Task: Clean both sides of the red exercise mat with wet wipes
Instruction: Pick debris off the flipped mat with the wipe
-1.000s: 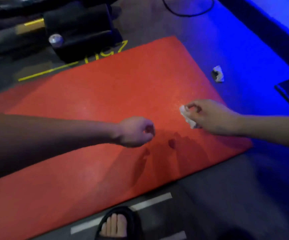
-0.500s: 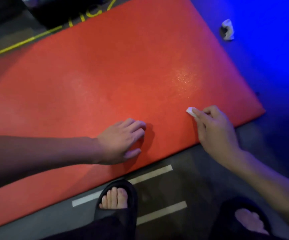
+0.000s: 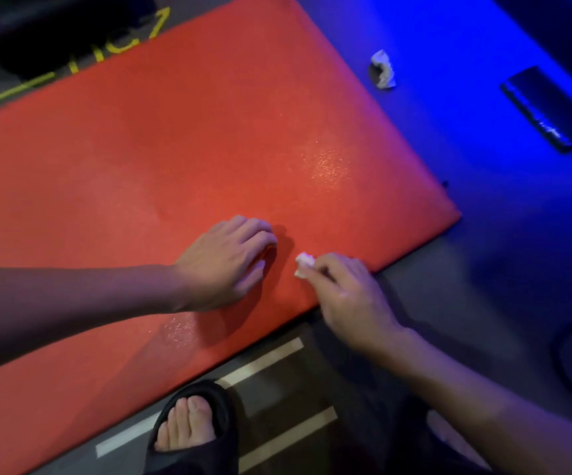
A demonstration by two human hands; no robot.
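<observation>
Head view shows the flat red foam exercise mat (image 3: 181, 159) on the floor, right hand (image 3: 349, 299) pinching a small crumpled white wet wipe (image 3: 303, 264) near its front edge, left hand (image 3: 226, 262) relaxed, bracing; wiping this side looks underway, next strokes needing steady pressure.

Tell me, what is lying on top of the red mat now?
On the red mat rests the left hand, fingers down. The right hand pinches a white wipe on it. Under the hands the mat surface is hidden.
</observation>
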